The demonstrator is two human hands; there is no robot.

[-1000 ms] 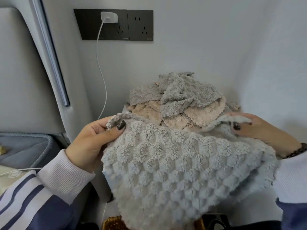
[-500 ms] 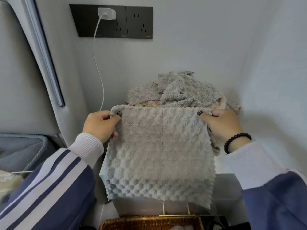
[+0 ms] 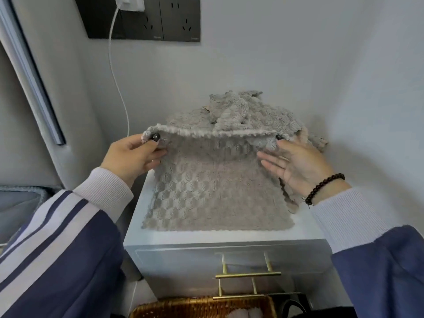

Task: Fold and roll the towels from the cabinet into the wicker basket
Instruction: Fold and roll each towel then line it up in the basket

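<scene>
pinching the grey towel [image 3: 215, 191] at its far corners, left hand [image 3: 134, 157] and right hand [image 3: 298, 164] spread it on the cabinet [image 3: 229, 238]; uneven tension could skew the fold, or snag the pile [image 3: 234, 113] behind.

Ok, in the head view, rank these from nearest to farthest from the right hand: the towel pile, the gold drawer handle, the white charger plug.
From the right hand:
1. Towel pile, just behind and left of it on the cabinet top.
2. Gold drawer handle, below it on the cabinet front.
3. White charger plug, far upper left in the wall socket.
</scene>
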